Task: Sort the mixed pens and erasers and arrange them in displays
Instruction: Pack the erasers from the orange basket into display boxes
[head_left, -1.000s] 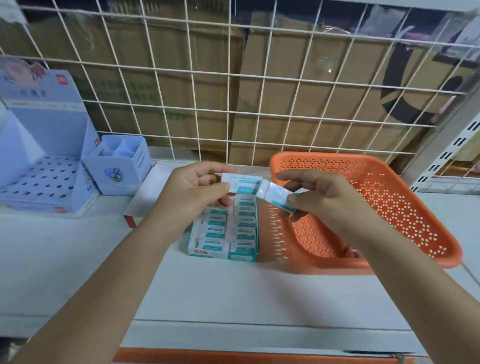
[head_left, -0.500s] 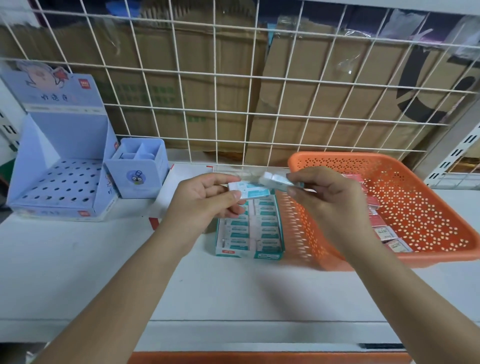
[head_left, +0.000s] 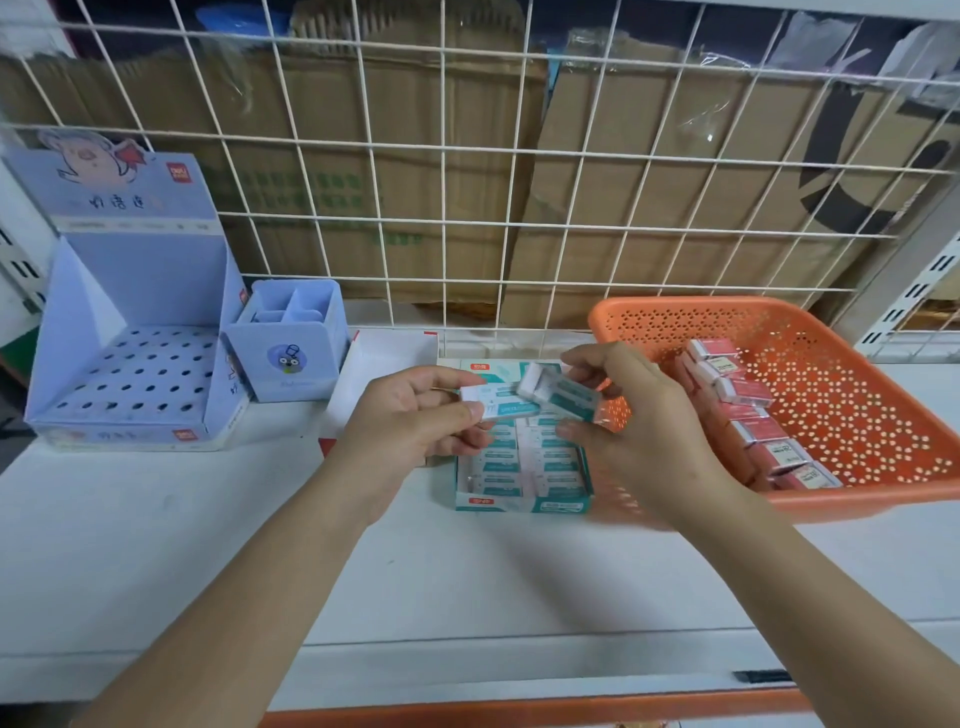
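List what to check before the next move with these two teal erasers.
1. Left hand grips a teal eraser: ok.
2. Right hand pinches the second teal eraser: ok.
3. Both match the teal display box below: ok.
4. Free slot in that box: cannot tell, the hands cover its back rows.
5. Pink erasers kept apart in the orange basket: ok.

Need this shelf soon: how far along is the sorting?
Done: the teal box is nearly full of erasers. In hand: a teal eraser in the left hand, another in the right hand. Left: pink erasers lie in the basket; the pen stand holds nothing.
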